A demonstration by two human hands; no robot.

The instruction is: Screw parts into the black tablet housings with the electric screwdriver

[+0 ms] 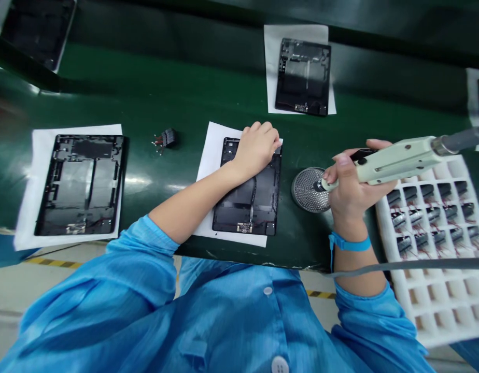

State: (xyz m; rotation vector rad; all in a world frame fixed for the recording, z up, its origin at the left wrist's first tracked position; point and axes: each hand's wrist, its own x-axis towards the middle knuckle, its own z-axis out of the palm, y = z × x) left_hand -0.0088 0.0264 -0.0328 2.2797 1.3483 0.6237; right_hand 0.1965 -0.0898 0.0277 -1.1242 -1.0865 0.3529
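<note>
My left hand (257, 150) rests on the upper right of an opened black tablet housing (243, 202), its fingers curled over the edge and the fingertips partly hidden. That housing lies on a white sheet (206, 160) and shows a dark cable and a small circuit board at its lower end. In my right hand (350, 184) is a pale green electric screwdriver (398, 160), gripped around its front part. The screwdriver's tip points down at a round metal dish (307, 199) with a perforated top, just right of the housing. Whether a screw sits on the tip cannot be seen.
Similar housings lie on white sheets at the left (80, 181) and the back (304, 77). A small bundle of black parts with red wires (167, 139) is on the green bench (157, 181). A white compartment tray (422, 269) at right holds several wired parts. A grey cable (410, 265) crosses my right forearm.
</note>
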